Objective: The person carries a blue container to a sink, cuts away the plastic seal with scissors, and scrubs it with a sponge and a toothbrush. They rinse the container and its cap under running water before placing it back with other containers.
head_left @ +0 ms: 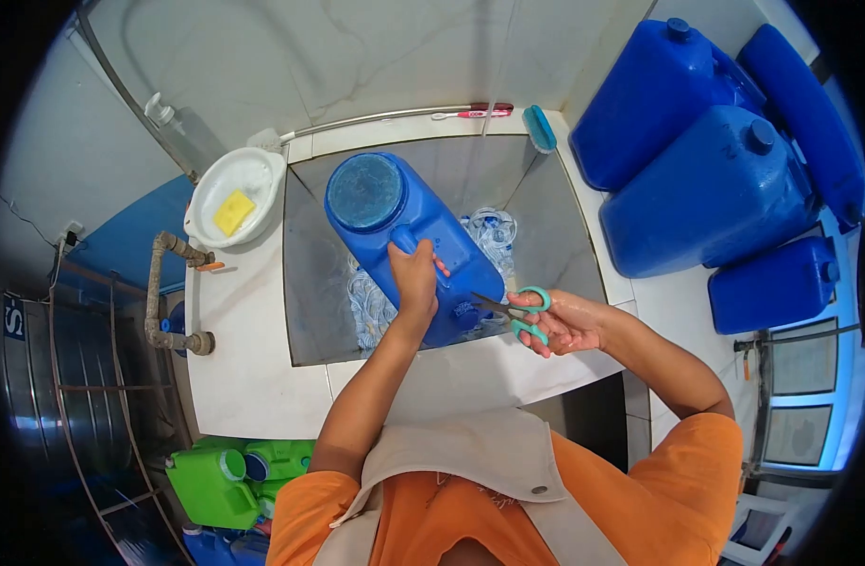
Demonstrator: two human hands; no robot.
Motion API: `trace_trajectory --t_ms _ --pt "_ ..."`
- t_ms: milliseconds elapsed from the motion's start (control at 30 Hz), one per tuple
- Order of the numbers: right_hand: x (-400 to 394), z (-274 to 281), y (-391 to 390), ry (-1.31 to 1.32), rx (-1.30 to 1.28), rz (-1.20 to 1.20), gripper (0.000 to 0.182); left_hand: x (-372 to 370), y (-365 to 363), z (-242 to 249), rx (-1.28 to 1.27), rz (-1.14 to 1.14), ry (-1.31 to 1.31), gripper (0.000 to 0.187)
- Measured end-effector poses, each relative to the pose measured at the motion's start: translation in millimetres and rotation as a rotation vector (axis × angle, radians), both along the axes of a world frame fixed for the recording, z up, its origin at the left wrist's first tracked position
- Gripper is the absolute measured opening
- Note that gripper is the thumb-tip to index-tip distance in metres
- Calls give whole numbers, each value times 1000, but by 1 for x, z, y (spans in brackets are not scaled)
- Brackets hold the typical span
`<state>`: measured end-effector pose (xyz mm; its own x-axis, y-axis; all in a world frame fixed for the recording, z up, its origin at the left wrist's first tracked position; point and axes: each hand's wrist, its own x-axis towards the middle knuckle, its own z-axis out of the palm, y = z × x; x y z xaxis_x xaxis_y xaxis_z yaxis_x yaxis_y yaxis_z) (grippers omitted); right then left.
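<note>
A blue plastic jug (451, 247) with a wide round cap lies tilted over the grey sink basin (560, 245). My left hand (413, 278) is closed round the handle on its upper side. In my right hand (566, 323) are scissors (531, 300) with teal handles, their blades pointing left at the small blue spout cap (465, 314) near the jug's lower end. The blades look slightly apart; whether they touch the jug I cannot tell. Clear plastic pieces (368, 302) with blue parts lie in the basin, partly hidden beneath the jug.
Several large blue jugs (706, 193) stand on the right. At the left are a white bowl (198, 212) with a yellow sponge (233, 212), a pump bottle (187, 137) and a pipe tap (157, 288). A teal brush (539, 129) rests on the back ledge. Green jugs (210, 486) sit below.
</note>
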<state>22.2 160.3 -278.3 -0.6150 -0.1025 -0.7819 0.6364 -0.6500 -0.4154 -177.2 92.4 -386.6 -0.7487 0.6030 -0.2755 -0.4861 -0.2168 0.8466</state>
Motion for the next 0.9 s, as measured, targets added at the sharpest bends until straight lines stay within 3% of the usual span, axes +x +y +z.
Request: trace_trajectory --t_ms 200,267,333,900 --pt "4 8 -18 39 46 12 59 1 19 9 43 102 -57 14" --pt "7 5 -17 1 36 -90 60 2 24 7 53 121 -60 14" --pt "8 10 -17 3 44 -98 60 3 26 7 67 114 -83 27" --pt "14 26 -28 -82 315 -119 60 25 45 14 55 139 -81 30"
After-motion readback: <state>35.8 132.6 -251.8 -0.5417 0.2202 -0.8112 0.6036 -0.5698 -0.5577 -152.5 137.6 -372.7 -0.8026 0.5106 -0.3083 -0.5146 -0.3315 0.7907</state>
